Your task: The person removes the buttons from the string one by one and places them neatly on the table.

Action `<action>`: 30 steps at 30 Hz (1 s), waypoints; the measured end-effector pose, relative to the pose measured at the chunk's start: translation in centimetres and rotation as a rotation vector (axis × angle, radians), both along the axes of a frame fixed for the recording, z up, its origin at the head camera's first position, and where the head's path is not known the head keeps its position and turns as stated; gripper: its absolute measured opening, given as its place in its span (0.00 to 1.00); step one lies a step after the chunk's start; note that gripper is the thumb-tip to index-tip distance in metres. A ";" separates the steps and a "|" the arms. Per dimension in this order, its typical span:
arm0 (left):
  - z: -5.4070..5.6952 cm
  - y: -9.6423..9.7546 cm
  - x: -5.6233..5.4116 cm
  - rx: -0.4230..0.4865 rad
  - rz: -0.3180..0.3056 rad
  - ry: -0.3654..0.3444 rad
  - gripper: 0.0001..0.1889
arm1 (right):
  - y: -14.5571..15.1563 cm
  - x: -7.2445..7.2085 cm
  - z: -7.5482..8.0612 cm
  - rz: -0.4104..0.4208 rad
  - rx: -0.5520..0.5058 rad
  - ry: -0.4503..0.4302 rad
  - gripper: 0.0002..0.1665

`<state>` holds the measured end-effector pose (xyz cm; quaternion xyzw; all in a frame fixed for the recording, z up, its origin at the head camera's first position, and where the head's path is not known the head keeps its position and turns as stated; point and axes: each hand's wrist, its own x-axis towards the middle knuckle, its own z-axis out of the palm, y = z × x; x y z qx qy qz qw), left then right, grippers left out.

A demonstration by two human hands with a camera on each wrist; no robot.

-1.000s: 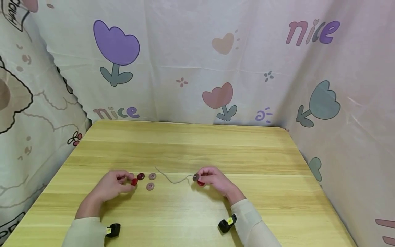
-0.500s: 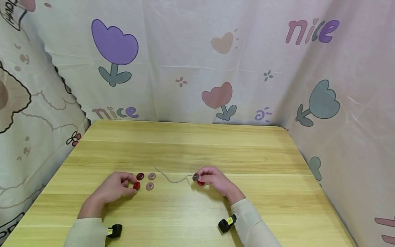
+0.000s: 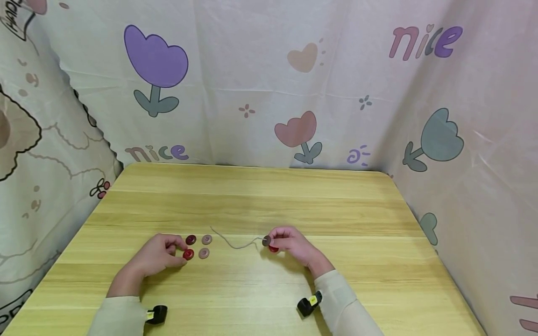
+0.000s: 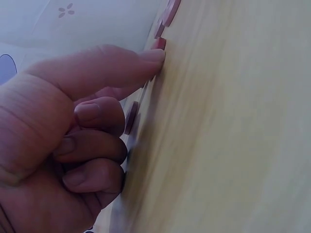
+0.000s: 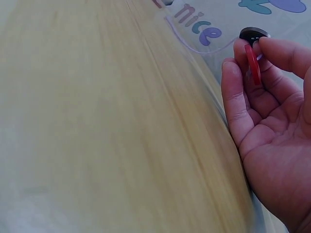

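My left hand (image 3: 157, 254) has thumb and index finger at the edges of a bright red button (image 3: 188, 254) lying flat on the table. Its other fingers are curled in, as the left wrist view shows. A dark red button (image 3: 191, 240) lies just behind, and two pinkish-brown buttons, one far (image 3: 207, 239) and one near (image 3: 203, 253), lie to the right. My right hand (image 3: 294, 245) pinches a dark brown button (image 5: 253, 34) between thumb and index finger. Against those fingers hangs a second red button (image 5: 253, 65). A thin grey string (image 3: 235, 247) runs leftward from the brown button.
The wooden table (image 3: 269, 200) meets a patterned cloth (image 3: 235, 60) at the back and sides. Black wrist cameras sit at the left cuff (image 3: 157, 315) and right cuff (image 3: 308, 304), close over the tabletop.
My left hand has brought the bright red button down and slightly right, from tilted to flat, in front of the dark red one. My right hand and the string have stayed still.
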<state>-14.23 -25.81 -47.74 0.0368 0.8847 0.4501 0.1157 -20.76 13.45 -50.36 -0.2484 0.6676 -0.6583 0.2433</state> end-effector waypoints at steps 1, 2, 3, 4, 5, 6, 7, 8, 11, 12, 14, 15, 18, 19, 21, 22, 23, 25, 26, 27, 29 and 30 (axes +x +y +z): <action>0.0 0.0 0.0 0.001 0.000 -0.001 0.14 | 0.0 0.0 0.0 -0.001 0.001 0.002 0.13; 0.0 0.0 0.0 0.002 0.001 -0.002 0.14 | 0.0 0.0 0.0 -0.002 0.003 0.003 0.13; 0.0 0.0 0.0 0.002 0.002 -0.004 0.14 | 0.0 0.0 0.0 -0.002 0.002 0.003 0.13; 0.0 0.1 0.0 0.004 0.001 -0.003 0.14 | 0.0 0.0 0.0 -0.003 0.003 0.003 0.12; 0.0 0.1 0.1 0.005 0.002 -0.004 0.15 | 0.0 0.0 0.0 -0.004 0.003 0.003 0.12; 0.0 0.1 0.1 0.006 0.004 -0.006 0.15 | 0.0 0.0 0.0 -0.004 0.003 0.002 0.12; 0.0 0.1 0.1 0.005 0.006 -0.006 0.15 | 0.0 0.0 0.0 -0.005 0.004 0.001 0.12; 0.0 0.1 0.1 0.006 0.008 -0.007 0.16 | 0.0 0.0 0.0 -0.005 0.004 0.001 0.13; 0.0 0.1 0.0 0.005 0.014 0.000 0.18 | 0.0 0.0 0.1 -0.006 0.006 -0.001 0.12; 0.1 0.2 -0.1 0.008 0.017 0.002 0.19 | 0.0 0.0 0.1 -0.006 0.007 -0.002 0.12; 0.3 0.3 -0.2 0.019 0.023 0.007 0.20 | 0.0 0.0 0.1 -0.006 0.007 -0.001 0.12; 0.4 0.3 -0.2 0.020 0.025 0.012 0.21 | 0.0 0.1 0.1 -0.006 0.008 -0.002 0.12; 0.8 0.6 -0.4 0.015 0.035 0.024 0.22 | 0.0 0.1 0.2 -0.008 0.011 -0.003 0.13; 0.9 0.6 -0.5 0.009 0.038 0.030 0.22 | 0.0 0.1 0.3 -0.008 0.012 -0.003 0.13; 1.1 0.8 -0.6 -0.007 0.036 0.044 0.22 | 0.0 0.0 0.2 -0.010 0.015 -0.006 0.13; 1.2 0.8 -0.7 -0.010 0.037 0.052 0.22 | 0.0 0.0 0.2 -0.010 0.015 -0.007 0.13; 1.2 0.9 -0.8 -0.009 0.038 0.059 0.22 | 0.0 0.0 0.2 -0.011 0.017 -0.008 0.13; 1.4 1.0 -0.9 0.000 0.039 0.071 0.22 | 0.0 0.0 0.2 -0.012 0.018 -0.008 0.12; 1.5 1.1 -1.0 0.006 0.038 0.076 0.22 | 0.0 0.0 0.1 -0.014 0.018 -0.008 0.12; 1.6 1.1 -1.1 0.012 0.038 0.079 0.22 | -0.1 -0.1 0.1 -0.014 0.019 -0.008 0.12; 1.7 1.3 -1.2 0.027 0.038 0.081 0.22 | -0.1 -0.1 0.0 -0.014 0.021 -0.008 0.12; 1.7 1.4 -1.3 0.030 0.035 0.082 0.23 | -0.1 -0.1 0.0 -0.013 0.022 -0.009 0.12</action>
